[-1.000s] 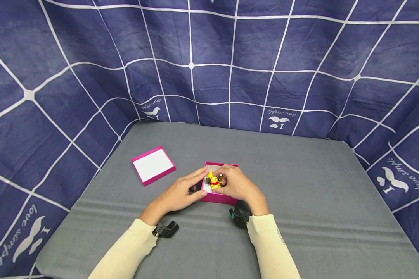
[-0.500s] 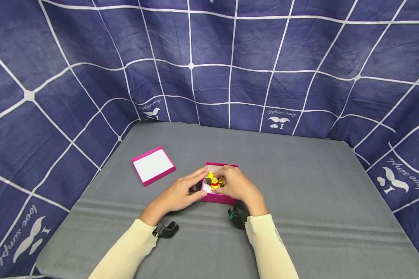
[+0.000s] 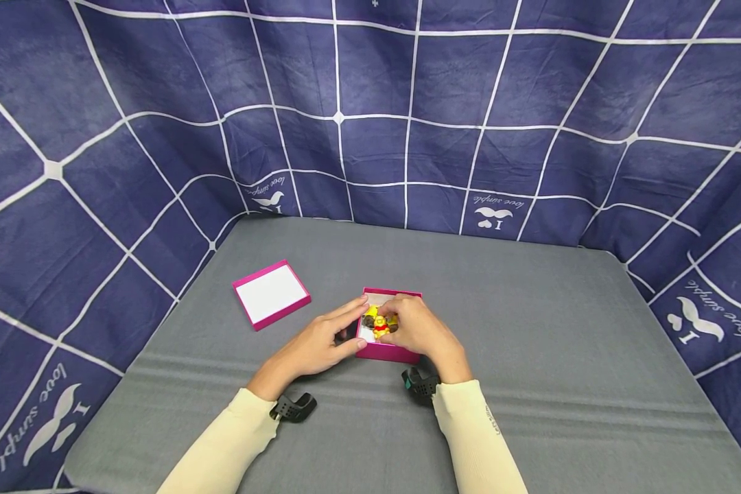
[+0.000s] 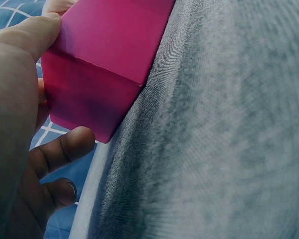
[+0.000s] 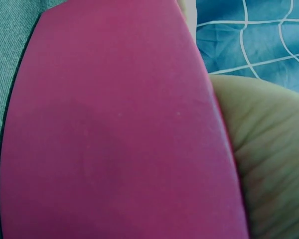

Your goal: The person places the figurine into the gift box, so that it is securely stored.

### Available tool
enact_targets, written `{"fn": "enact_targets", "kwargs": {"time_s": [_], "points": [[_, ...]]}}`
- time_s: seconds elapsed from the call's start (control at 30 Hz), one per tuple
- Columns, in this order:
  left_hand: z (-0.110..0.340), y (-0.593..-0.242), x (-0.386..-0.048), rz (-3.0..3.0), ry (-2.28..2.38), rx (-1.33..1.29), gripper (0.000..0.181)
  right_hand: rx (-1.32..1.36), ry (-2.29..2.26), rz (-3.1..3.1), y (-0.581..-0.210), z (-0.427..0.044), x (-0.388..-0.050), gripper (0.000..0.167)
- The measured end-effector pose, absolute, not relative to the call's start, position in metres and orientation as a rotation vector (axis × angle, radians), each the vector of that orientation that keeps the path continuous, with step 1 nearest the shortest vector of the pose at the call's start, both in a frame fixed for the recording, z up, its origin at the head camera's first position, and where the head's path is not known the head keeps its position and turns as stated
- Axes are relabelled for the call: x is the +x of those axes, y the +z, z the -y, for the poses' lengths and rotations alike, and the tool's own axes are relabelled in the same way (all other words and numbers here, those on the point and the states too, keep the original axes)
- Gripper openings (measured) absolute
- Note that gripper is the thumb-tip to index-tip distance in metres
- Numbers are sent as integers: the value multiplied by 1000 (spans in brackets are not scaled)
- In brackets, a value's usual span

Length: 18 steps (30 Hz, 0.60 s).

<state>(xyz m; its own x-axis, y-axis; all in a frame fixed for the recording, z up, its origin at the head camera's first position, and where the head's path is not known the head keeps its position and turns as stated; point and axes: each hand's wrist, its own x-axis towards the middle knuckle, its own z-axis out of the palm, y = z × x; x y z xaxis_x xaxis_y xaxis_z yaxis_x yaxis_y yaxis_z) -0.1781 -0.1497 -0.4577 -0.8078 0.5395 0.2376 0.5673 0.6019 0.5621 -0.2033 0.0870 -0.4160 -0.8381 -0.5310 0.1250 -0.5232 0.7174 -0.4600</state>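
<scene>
An open pink box (image 3: 387, 352) with a white inside sits on the grey cloth. In it lie small figurines: a yellow bear figurine (image 3: 381, 327) with a red top, and brown-and-yellow pieces (image 3: 368, 320) beside it. My right hand (image 3: 415, 322) reaches into the box from the right, thumb and fingers about the bear figurine; the palm hides the box's right part. My left hand (image 3: 324, 343) holds the box's left side, thumb at the near corner and fingers along the wall. In the left wrist view, the thumb touches the box's corner (image 4: 94, 74), with two lower fingers bent loosely.
A pink lid (image 3: 272, 295), white side up, lies on the grey cloth (image 3: 531, 329) to the left of the box. Blue curtains (image 3: 444, 82) with white grid lines stand behind and at both sides. Black wrist devices (image 3: 295, 407) sit under both forearms.
My right hand has shifted slightly left over the box, and the bear figurine has moved a little right and nearer. My left hand and the lid stay in place.
</scene>
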Motion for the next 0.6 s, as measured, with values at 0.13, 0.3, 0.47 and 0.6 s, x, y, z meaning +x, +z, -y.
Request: {"fn": "enact_targets", "kwargs": {"time_s": [0.13,0.3,0.47,0.6], "points": [[150,-457,-177,2769,-1002,-958,70,-859,-788,-2878,-416,-86,-203,42],[149,-456,-176,2772,-1013,-955,70,-815,-801,-2869,-416,-85,-203,41],[149,-457,-177,2773,-1019,-957,71,-792,-806,-2874,-416,-84,-203,40],[149,-458,-178,2757,-1009,-968,69,-795,-818,-2886,-415,-83,-203,37]]}}
